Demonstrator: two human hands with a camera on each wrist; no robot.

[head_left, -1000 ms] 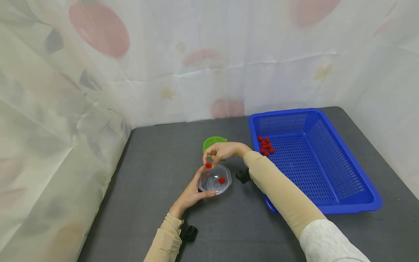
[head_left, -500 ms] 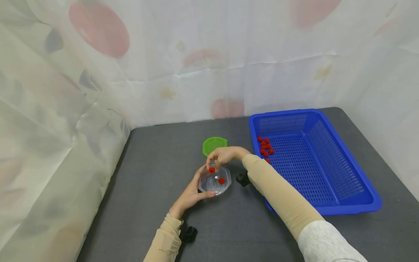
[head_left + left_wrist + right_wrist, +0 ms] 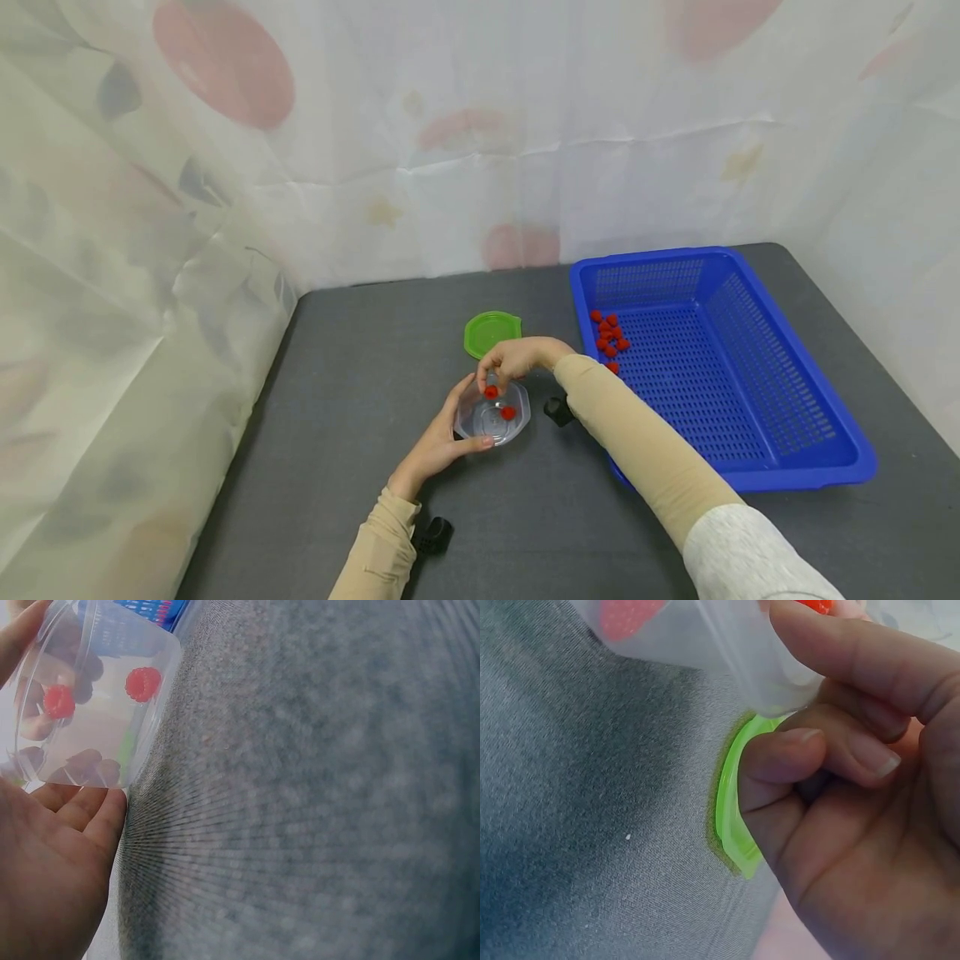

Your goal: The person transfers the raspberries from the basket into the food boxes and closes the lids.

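Note:
My left hand [image 3: 435, 446] grips a clear plastic container [image 3: 517, 427] by its sides, thumb at the near edge and fingers around the far left. One red raspberry [image 3: 142, 684] lies at the container's bottom. Over the opening, my right hand [image 3: 517, 358] pinches a second raspberry [image 3: 491, 392] with thumb and finger, its other fingers curled in the right wrist view. That raspberry [image 3: 58, 701] shows through the clear wall in the left wrist view. Behind the container, a green lid [image 3: 491, 332] lies flat on the table.
A large blue basket [image 3: 806, 358] stands on the right of the grey table [image 3: 352, 400], with several raspberries [image 3: 611, 333] at its left side. Black wrist cameras [image 3: 435, 536] sit at both wrists. Patterned curtains [image 3: 375, 167] hang behind and at the sides.
My right hand has moved slightly right and toward me, bringing its raspberry from the container's far left rim over the opening. The lid shows more fully. My left hand stays in place.

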